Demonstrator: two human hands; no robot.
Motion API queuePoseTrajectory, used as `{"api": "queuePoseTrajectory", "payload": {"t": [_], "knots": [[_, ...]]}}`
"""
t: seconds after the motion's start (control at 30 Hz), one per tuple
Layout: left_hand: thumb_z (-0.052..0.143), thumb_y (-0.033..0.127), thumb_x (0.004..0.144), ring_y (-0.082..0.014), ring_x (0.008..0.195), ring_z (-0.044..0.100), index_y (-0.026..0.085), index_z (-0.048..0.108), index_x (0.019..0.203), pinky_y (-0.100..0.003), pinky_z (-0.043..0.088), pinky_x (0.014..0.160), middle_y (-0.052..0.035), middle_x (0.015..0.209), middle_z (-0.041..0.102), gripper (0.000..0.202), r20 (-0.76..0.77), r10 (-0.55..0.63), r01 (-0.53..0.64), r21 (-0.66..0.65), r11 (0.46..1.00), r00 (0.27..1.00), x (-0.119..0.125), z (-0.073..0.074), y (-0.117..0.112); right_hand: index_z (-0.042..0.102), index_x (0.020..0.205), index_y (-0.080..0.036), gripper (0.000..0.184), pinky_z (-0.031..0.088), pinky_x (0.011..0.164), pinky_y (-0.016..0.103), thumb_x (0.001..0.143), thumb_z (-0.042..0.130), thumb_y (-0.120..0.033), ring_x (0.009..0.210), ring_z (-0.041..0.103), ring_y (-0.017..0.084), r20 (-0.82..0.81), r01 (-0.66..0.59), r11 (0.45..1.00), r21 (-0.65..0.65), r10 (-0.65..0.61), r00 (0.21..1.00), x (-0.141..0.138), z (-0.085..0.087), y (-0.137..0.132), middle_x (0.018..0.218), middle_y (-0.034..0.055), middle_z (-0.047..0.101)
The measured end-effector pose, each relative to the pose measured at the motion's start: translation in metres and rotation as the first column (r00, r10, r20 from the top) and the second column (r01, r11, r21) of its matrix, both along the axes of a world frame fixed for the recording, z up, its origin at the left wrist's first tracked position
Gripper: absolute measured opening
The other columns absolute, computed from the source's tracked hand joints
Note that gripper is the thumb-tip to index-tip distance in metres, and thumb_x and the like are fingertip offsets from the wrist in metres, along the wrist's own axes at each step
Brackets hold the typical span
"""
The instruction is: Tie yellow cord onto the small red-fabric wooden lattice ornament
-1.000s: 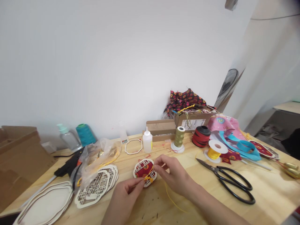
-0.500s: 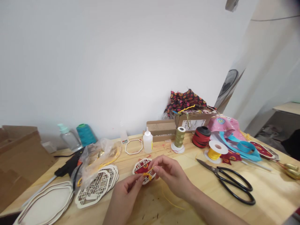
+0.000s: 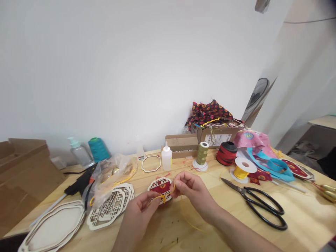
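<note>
A small lattice ornament (image 3: 160, 185), cream-edged with red patterned fabric behind its openwork, lies on the table between my hands. Yellow cord (image 3: 163, 199) is knotted at its lower edge. My left hand (image 3: 141, 210) pinches the cord just left of the knot, close against the ornament. To the right, my right hand (image 3: 186, 189) has its fingertips closed on another stretch of the yellow cord. A thin tail of this cord curves over the wood below my right hand.
Black-handled scissors (image 3: 258, 203) lie at the right, near a spool of yellow cord (image 3: 241, 169). A white glue bottle (image 3: 166, 159) stands behind the ornament. Lattice frames (image 3: 107, 208), a glue gun (image 3: 80, 183) and a plastic bag (image 3: 115, 168) lie at the left.
My right hand has moved slightly away from the knot, drawing its stretch of cord apart from my left hand. More of the ornament's red fabric now shows. The view has shifted slightly.
</note>
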State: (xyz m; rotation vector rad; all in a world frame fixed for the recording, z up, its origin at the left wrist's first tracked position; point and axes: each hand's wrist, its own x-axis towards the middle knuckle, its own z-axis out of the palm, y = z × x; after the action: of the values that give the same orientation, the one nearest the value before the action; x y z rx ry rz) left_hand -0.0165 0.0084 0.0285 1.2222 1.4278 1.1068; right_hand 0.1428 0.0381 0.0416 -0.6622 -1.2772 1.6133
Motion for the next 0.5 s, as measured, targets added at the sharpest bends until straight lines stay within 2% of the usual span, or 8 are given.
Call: {"api": "queuePoseTrajectory", "payload": {"t": [0.1, 0.2, 0.33, 0.43, 0.5], "knots": [[0.065, 0.027, 0.057, -0.0199, 0.072, 0.062, 0.018, 0.065, 0.069, -0.023, 0.047, 0.063, -0.0019, 0.074, 0.072, 0.016, 0.102, -0.005, 0.007, -0.013, 1.0, 0.995, 0.002, -0.001, -0.001, 0.05, 0.071, -0.014, 0.02, 0.043, 0.058, 0.022, 0.074, 0.054, -0.033, 0.061, 0.056, 0.011, -0.083, -0.027, 0.993, -0.118, 0.018, 0.996, 0.002, -0.004, 0.004, 0.067, 0.0015, 0.059], [0.065, 0.027, 0.057, -0.0206, 0.076, 0.062, 0.018, 0.065, 0.074, -0.024, 0.047, 0.064, -0.0025, 0.079, 0.071, 0.019, 0.099, -0.037, 0.041, -0.034, 0.999, 0.994, 0.005, -0.002, -0.003, 0.05, 0.073, -0.013, 0.019, 0.042, 0.055, 0.018, 0.075, 0.054, -0.032, 0.063, 0.059, 0.01, -0.173, -0.093, 0.968, -0.234, 0.052, 0.984, 0.003, -0.011, 0.007, 0.074, 0.003, 0.06], [0.063, 0.029, 0.058, -0.0201, 0.067, 0.061, 0.017, 0.068, 0.068, -0.023, 0.046, 0.06, -0.0023, 0.069, 0.071, 0.016, 0.012, -0.065, 0.066, -0.054, 0.996, 0.998, 0.007, -0.002, -0.003, 0.051, 0.071, -0.012, 0.021, 0.043, 0.055, 0.015, 0.072, 0.057, -0.031, 0.066, 0.06, 0.01, -0.221, -0.144, 0.935, -0.324, 0.073, 0.972, 0.003, -0.016, 0.009, 0.077, 0.0051, 0.061], [0.064, 0.029, 0.057, -0.016, 0.058, 0.058, 0.017, 0.069, 0.064, -0.021, 0.044, 0.055, 0.0005, 0.055, 0.068, 0.015, 0.071, -0.055, 0.061, -0.081, 0.995, 0.996, 0.008, -0.001, -0.002, 0.052, 0.07, -0.011, 0.02, 0.043, 0.053, 0.014, 0.07, 0.06, -0.03, 0.058, 0.059, 0.007, -0.249, -0.13, 0.918, -0.375, 0.035, 0.968, 0.002, -0.018, 0.01, 0.071, 0.004, 0.061], [0.066, 0.03, 0.055, -0.012, 0.046, 0.053, 0.017, 0.068, 0.059, -0.018, 0.039, 0.046, 0.0041, 0.037, 0.058, 0.015, 0.14, -0.027, 0.046, -0.13, 0.991, 0.99, 0.01, 0.001, -0.003, 0.053, 0.067, -0.01, 0.02, 0.043, 0.051, 0.012, 0.067, 0.063, -0.028, 0.052, 0.057, 0.005, -0.268, -0.102, 0.904, -0.415, -0.015, 0.963, 0.001, -0.019, 0.012, 0.063, 0.0023, 0.06]]}}
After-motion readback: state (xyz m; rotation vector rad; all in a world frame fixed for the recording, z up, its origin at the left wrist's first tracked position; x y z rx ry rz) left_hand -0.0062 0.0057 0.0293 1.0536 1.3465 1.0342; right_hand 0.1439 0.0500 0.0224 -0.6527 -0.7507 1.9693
